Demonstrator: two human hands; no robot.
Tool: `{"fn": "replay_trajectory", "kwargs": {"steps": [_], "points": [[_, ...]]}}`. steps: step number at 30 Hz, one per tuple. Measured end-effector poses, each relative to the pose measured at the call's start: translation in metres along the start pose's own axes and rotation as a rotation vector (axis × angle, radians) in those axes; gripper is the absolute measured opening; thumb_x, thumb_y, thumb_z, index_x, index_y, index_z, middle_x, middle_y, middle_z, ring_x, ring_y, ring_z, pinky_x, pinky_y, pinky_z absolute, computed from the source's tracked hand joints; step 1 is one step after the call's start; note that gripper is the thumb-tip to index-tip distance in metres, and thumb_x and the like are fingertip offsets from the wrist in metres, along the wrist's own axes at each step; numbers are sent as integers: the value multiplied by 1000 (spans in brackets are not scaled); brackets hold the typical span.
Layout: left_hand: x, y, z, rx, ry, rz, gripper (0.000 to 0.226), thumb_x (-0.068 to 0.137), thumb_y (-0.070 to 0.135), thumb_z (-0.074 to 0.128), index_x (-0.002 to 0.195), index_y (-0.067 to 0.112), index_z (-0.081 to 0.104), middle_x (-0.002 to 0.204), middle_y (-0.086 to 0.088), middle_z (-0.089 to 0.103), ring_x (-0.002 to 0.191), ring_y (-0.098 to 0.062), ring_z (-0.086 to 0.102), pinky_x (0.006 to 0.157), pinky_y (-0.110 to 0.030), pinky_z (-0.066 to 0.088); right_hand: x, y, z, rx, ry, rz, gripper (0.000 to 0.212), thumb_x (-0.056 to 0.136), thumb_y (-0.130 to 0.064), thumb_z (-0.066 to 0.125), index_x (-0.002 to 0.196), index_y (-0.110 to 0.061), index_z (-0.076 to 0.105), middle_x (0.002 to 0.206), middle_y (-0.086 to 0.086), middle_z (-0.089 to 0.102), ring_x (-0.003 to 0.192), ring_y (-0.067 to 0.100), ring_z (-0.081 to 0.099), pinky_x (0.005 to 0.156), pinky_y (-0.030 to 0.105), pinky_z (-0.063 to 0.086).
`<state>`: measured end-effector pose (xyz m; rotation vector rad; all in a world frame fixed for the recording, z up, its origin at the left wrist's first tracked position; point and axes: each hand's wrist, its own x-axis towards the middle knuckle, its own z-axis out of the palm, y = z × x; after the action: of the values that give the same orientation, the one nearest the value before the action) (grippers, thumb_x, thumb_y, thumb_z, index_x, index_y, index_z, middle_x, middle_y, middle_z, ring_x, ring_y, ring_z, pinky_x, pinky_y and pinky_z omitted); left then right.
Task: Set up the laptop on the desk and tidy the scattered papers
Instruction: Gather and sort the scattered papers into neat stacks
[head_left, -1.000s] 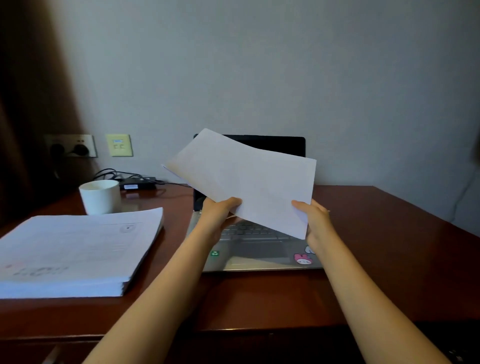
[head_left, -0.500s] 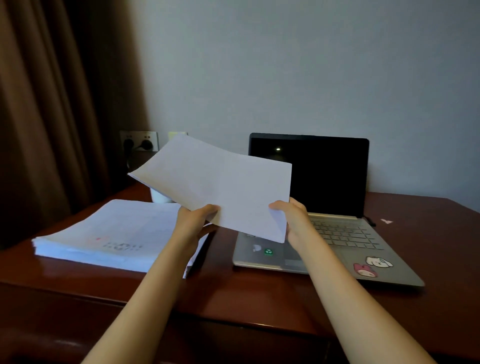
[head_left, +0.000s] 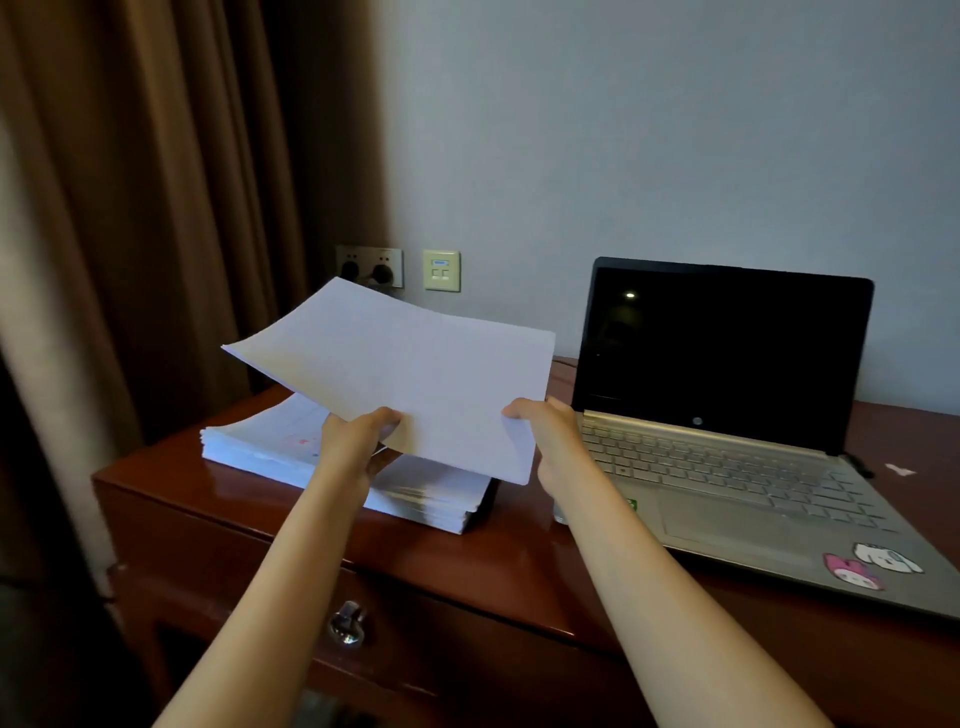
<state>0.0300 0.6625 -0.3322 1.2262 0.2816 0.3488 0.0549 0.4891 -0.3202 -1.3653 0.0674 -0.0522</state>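
Pinching thin white paper sheaf (head_left: 405, 374) by near edge with left hand (head_left: 358, 441) and right hand (head_left: 550, 436), tilted above thick white paper stack (head_left: 291, 447) on red-brown wooden counter (head_left: 467, 561). Open silver laptop (head_left: 727, 415) right of stack. Risk: skewed release, sheets sliding off stack.

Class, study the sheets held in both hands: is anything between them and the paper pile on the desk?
Nothing visible. The sheets hang above the pile, gripped by left hand and right hand; the laptop sits off to the right.
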Motion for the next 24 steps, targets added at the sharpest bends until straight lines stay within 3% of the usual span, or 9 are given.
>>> {"fn": "replay_trajectory", "kwargs": {"steps": [3, 7, 10, 12, 17, 21, 24], "points": [[6, -4, -15, 49, 72, 5, 39, 84, -8, 56, 120, 6, 49, 87, -5, 57, 75, -22, 56, 62, -31, 47, 2, 10, 12, -58, -18, 23, 16, 82, 4, 56, 79, -8, 48, 80, 5, 54, 69, 16, 49, 56, 23, 36], [14, -13, -29, 187, 164, 31, 45, 84, -7, 56, 128, 0, 48, 117, -14, 57, 106, -31, 53, 94, -41, 47, 6, 22, 22, -139, -40, 20, 20, 79, 4, 59, 67, -10, 50, 76, 10, 56, 72, 24, 51, 57, 26, 37], [17, -17, -32, 357, 207, 92, 49, 83, -3, 59, 129, 1, 44, 128, -15, 52, 117, -34, 49, 83, -33, 48, 9, 28, 24, -275, 7, -13, 39, 73, -1, 66, 57, -15, 34, 72, 11, 45, 61, 22, 39, 51, 26, 27], [16, -17, -31, 459, 226, 127, 52, 84, -1, 59, 131, 3, 37, 129, -16, 49, 117, -34, 48, 78, -33, 47, 10, 31, 24, -339, 25, -22, 43, 72, -3, 68, 59, -16, 30, 71, 9, 41, 59, 21, 34, 52, 27, 26], [9, -19, -27, 633, 233, 219, 64, 86, -5, 56, 141, 3, 23, 135, -18, 43, 121, -35, 47, 94, -41, 47, 9, 35, 23, -499, 52, -32, 33, 75, -8, 66, 93, -15, 39, 95, 5, 48, 82, 23, 47, 57, 25, 34], [7, -17, -23, 761, 226, 227, 77, 86, -9, 54, 148, 5, 11, 143, -21, 29, 122, -37, 44, 97, -40, 44, 9, 36, 23, -539, 71, -52, 29, 77, -6, 62, 96, -14, 41, 99, 4, 48, 84, 25, 48, 68, 27, 38], [4, -20, -21, 888, 279, 265, 88, 84, -8, 56, 150, 6, 0, 151, -23, 11, 133, -41, 29, 106, -42, 35, 9, 36, 22, -573, 86, -82, 26, 78, -4, 61, 94, -13, 42, 96, 4, 49, 84, 24, 48, 62, 24, 38]]}}
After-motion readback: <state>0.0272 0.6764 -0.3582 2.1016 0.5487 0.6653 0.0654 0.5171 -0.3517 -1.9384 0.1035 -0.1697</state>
